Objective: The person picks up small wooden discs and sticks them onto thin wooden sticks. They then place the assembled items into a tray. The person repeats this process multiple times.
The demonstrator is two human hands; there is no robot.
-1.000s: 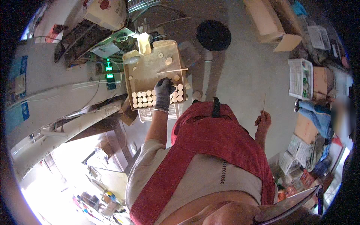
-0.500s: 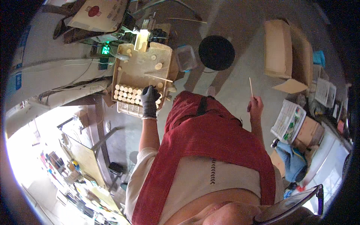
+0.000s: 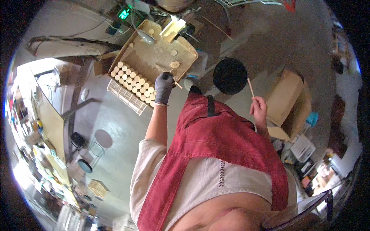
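Note:
My gloved left hand (image 3: 164, 86) is closed at the near right part of a shallow wooden tray (image 3: 154, 57). A thin wooden stick (image 3: 178, 84) pokes out beside its curled fingers; the grip itself is hidden. Left of that hand, several short round wooden pieces (image 3: 133, 81) stand packed in rows along the tray's near side. A few loose wooden discs (image 3: 175, 64) lie farther up the tray. My bare right hand (image 3: 259, 106), out to the right, pinches another slim wooden stick (image 3: 251, 87) that points up and away.
A lit machine part (image 3: 172, 30) and a grey lamp head (image 3: 145, 37) stand at the tray's far side. Right of the tray is a round black container (image 3: 230, 76). An open cardboard box (image 3: 285, 96) sits beyond my right hand. A wire rack (image 3: 126, 97) edges the tray's near side.
My view has turned, so the tray appears tilted. My left hand has moved off the rows of wooden pieces to the stick on the tray. The right hand keeps its stick.

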